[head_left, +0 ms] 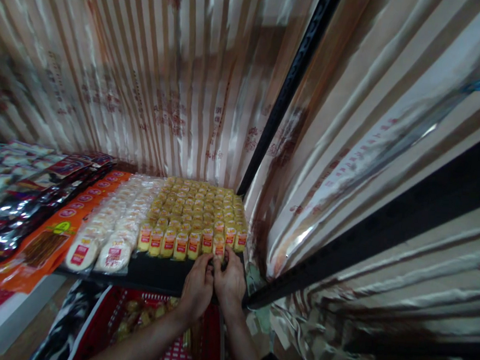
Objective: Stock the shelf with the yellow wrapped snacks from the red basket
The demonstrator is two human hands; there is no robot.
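Note:
Both hands meet at the front edge of a black shelf (151, 275). Between their fingertips stands a small yellow snack packet (219, 246) with a red and white label. My left hand (198, 284) grips its lower left side with bent fingers. My right hand (230, 278) closes on the right side, thumb toward the other hand. Just behind and beside it are tight rows of matching yellow packets (197, 210), their front ones upright with labels facing me. The fingertips partly cover the held packet's lower end.
To the left lie rows of round white packaged snacks (113, 254), an orange snack bag (46, 246) and dark shiny bags (36, 204). Below the shelf, a red basket (98, 323) contains more yellow packets. Black posts (287, 90) and striped plastic sheeting (181, 77) border the back and right.

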